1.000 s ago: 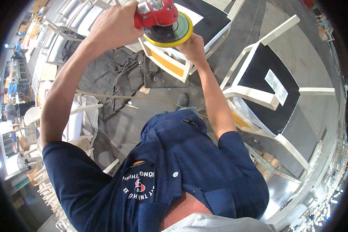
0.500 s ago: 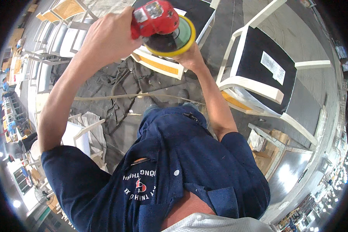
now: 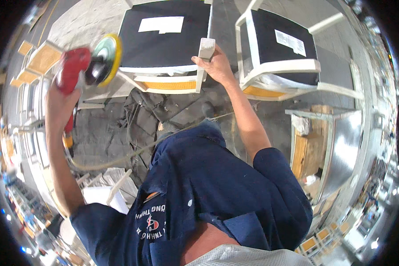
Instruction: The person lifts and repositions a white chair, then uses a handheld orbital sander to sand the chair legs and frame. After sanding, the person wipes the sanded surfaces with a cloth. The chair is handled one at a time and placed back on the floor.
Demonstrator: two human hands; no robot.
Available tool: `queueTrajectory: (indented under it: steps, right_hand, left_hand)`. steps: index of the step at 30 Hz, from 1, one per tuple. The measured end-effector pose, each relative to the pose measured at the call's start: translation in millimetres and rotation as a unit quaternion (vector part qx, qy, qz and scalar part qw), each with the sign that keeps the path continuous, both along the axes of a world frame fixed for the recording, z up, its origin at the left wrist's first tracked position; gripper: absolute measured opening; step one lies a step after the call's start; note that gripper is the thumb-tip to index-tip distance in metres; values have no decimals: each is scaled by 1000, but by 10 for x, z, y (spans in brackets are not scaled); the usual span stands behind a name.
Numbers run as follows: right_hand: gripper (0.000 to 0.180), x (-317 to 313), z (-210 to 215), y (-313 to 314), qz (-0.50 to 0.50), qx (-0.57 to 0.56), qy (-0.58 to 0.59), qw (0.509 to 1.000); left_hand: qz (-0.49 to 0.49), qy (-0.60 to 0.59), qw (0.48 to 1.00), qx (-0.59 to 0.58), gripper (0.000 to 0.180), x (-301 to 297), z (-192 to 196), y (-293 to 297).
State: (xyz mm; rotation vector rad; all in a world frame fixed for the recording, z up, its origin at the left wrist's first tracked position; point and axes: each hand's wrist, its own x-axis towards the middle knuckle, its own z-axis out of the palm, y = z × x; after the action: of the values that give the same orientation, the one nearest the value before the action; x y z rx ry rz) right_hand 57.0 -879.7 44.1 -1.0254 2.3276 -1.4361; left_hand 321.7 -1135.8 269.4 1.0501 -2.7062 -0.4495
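Note:
My left hand is wrapped round a red air sander, raised at the left. Its round pad, yellow-edged with a pale green face, is turned toward the upturned chair and apart from it. That chair has a black underside with a white label, a pale wooden frame and a woven yellow panel. My right hand grips one of its pale legs near the squared end, thumb on one side and fingers partly hidden behind.
A second upturned chair stands to the right. The sander's air hose curves in front of my body. A metal-sided stand holds a cardboard box at the right. Several chairs line the left, and dark sheeting covers the floor.
The sander has swung left and away with my left hand. My right hand, earlier by the pad, is now on the chair leg. The view has shifted, showing more of both chairs.

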Motion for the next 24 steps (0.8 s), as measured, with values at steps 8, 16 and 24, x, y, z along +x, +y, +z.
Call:
queueTrajectory:
  steps: [8,16,24]
  right_hand:
    - [85,794,-925,129,-214,15,-58,975]
    - [57,514,184,-301,-222,-103,-5,970]
    - [35,420,332,-335,-266,-43,-2,963]
  left_hand:
    - [50,9,994,101,31,1382,-53,-1049]
    - [-38,33,998,30,40,635,338,-989]
    - [-273,6,942,-193,49,-929,423,-33]
